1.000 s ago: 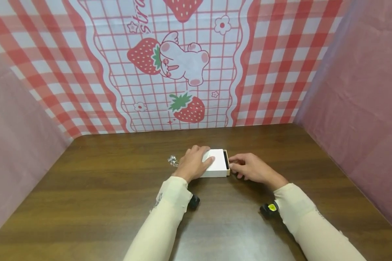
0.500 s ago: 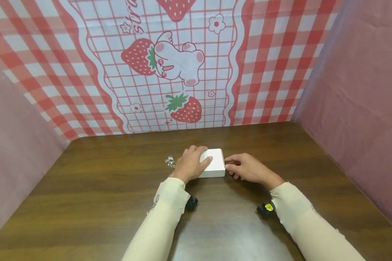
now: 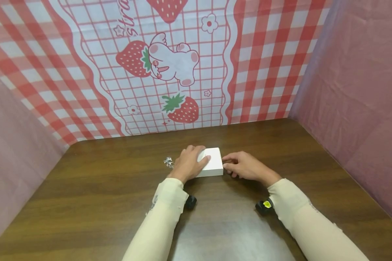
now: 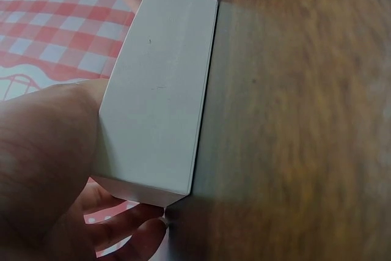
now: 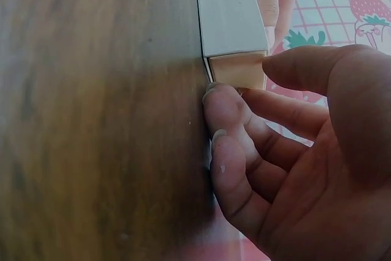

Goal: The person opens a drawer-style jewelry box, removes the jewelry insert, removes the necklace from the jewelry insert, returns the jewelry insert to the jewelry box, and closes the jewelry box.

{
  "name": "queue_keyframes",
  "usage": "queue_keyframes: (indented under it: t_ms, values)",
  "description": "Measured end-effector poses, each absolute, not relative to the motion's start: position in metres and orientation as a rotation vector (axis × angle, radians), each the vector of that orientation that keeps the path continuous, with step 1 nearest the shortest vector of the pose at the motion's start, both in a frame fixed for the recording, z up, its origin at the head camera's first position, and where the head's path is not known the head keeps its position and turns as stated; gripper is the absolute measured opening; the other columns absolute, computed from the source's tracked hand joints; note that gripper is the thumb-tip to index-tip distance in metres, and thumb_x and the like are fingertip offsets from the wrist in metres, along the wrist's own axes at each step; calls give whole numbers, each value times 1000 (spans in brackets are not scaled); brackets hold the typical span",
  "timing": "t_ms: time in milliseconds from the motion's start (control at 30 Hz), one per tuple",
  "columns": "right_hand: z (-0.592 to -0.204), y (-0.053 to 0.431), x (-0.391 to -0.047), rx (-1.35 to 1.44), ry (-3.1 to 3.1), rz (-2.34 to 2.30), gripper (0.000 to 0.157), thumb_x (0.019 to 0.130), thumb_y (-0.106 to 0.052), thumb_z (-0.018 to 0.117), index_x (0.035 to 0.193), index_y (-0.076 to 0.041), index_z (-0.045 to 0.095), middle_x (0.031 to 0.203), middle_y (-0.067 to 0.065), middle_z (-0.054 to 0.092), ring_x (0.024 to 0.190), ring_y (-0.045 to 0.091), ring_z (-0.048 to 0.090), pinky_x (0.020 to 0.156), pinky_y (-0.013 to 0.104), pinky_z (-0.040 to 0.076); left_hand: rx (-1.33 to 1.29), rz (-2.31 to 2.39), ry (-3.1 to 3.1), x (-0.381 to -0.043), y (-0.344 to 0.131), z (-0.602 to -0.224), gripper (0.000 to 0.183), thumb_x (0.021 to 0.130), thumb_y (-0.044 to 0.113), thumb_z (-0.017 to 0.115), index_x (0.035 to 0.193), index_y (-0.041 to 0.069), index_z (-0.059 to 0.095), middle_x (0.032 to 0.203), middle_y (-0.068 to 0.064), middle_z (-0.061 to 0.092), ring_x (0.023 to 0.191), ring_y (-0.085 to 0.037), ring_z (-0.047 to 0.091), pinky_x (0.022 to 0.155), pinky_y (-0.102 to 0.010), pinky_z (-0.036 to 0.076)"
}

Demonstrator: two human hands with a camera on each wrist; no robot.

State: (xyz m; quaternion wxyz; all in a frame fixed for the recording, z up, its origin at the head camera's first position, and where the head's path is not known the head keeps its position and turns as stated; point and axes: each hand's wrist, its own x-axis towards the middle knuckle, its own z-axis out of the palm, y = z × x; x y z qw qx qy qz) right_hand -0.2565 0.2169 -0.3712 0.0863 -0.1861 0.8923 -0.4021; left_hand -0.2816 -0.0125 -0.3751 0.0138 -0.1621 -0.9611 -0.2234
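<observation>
A small white sliding box (image 3: 214, 162) lies on the wooden table. My left hand (image 3: 188, 163) holds its left part, thumb on the top; in the left wrist view the fingers (image 4: 131, 227) bend round its end. At the right end sits my right hand (image 3: 248, 167), fingers loosely bent. In the right wrist view its thumb touches the edge of the box's tan inner tray (image 5: 237, 69), and the other fingertips are at or just below that end. Left of my left hand is a small shiny silver piece (image 3: 168, 162), partly hidden; its kind is unclear.
The brown table (image 3: 85, 203) reaches back to a red-checked strawberry cloth (image 3: 261, 72). Pinkish cloth walls (image 3: 356, 119) stand at both sides. Each wrist carries a small black camera (image 3: 264, 206).
The inner tray with its dark inside has slid left into the white sleeve, my right fingers following it. My left hand keeps its hold. The head view has shifted slightly.
</observation>
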Motion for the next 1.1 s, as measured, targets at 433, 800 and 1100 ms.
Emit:
queue_keyframes:
  t_ms: [433,800,1100]
  values:
    - [-372,216,-256,-577,2666,-1182,34,99,-14,61,128,3,63,83,5,68,69,18,65,61,34,54,-525,-723,-2975,-283,-13,-377,56,99,54,52,147,25,52,142,-8,51,125,-29,49,97,-51,45]
    - [-375,212,-257,-568,2656,-1186,34,99,-16,62,128,2,64,83,4,68,70,17,65,63,33,54,-506,-719,-2989,-282,-16,-378,55,99,54,52,147,26,51,141,-7,51,123,-27,48,96,-50,46]
    - [-372,214,-255,-571,2665,-1181,32,99,-15,62,126,2,65,82,4,68,70,18,64,63,33,54,-509,-721,-2980,-282,-13,-377,56,99,54,52,146,25,52,142,-7,52,124,-27,48,97,-51,45]
